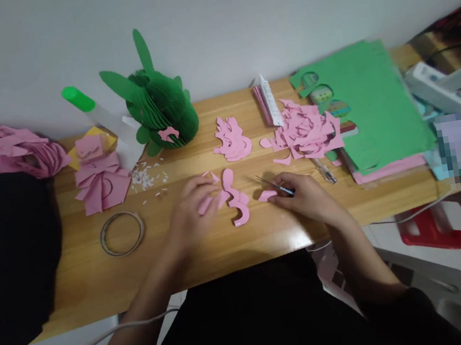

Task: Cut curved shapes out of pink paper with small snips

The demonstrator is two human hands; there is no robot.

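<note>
My left hand rests on the wooden table, fingers curled on small pink paper cutouts. My right hand grips small scissors, their blades pointing up and left, with a pink paper piece at the fingertips. Curved pink shapes lie between the two hands. A pile of cut pink shapes sits just beyond them.
A green honeycomb paper figure stands at the back, beside a glue bottle with a green cap. Pink scraps, green sheets, folded pink paper, a tape ring and a pen lie around.
</note>
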